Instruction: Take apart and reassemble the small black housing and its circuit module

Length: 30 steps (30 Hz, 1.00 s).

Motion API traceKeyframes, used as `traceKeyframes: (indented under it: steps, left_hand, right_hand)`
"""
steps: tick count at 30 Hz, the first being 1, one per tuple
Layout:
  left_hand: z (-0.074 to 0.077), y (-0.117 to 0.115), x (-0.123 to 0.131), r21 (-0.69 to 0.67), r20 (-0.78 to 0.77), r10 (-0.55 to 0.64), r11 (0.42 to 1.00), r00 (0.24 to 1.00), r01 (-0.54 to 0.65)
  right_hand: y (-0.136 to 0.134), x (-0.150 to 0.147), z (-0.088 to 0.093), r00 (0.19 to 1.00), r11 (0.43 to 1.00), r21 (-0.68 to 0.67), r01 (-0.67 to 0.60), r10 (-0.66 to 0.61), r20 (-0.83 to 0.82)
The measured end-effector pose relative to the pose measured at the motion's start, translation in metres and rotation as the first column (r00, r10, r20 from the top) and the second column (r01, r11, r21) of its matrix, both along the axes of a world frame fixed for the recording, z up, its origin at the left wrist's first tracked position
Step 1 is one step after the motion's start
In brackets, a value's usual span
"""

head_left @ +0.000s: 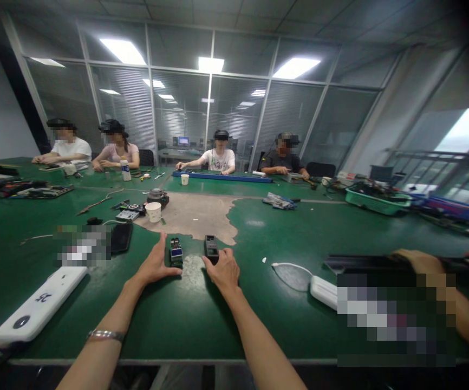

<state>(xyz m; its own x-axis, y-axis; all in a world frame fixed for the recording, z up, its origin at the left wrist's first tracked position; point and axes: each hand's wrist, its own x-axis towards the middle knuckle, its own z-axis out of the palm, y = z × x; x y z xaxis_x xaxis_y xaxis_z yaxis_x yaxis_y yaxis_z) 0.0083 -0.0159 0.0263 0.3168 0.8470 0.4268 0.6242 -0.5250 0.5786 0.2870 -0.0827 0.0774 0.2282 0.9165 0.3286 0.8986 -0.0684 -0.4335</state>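
Observation:
My left hand [155,265] rests on the green table [186,314] with its fingers stretched out, the thumb and forefinger lying beside a small green circuit module [176,253]. My right hand [223,269] is curled around the near end of a small black device [211,248] that lies on the table. The two small parts sit side by side, a hand's width apart, just in front of a worn bare patch [196,216] in the table cover.
A white power strip [41,303] lies at the near left and a white adapter with cable [323,290] at the right. A paper cup [154,212], a black phone [121,237] and tools stand behind. Several people sit along the far edge; another person's arms [421,262] reach in at right.

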Motion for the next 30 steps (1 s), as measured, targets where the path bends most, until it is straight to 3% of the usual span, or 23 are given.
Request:
traceKeyframes:
  steps: [5,13,19,30]
  left_hand:
    - [0.005,-0.003,0.002,-0.027,0.035,0.005,1.0,0.999,-0.004]
    - [0.006,-0.004,0.003,-0.016,0.036,-0.009,1.0,0.999,0.01]
    - [0.006,-0.005,0.002,-0.037,0.078,-0.022,0.999,0.997,0.024]
    - [-0.002,0.001,0.001,0.029,0.074,-0.055,0.998,0.996,0.053]
  right_hand:
    - [0.001,-0.01,0.012,0.995,0.998,0.043,-0.036,0.04,-0.094]
    - [0.001,-0.068,0.045,0.96,0.977,0.097,-0.188,0.204,-0.19]
    - [0.003,-0.094,0.046,0.964,0.979,0.033,-0.203,0.205,-0.171]
    - [0.003,-0.106,0.044,0.98,0.979,-0.075,-0.19,0.184,-0.073]
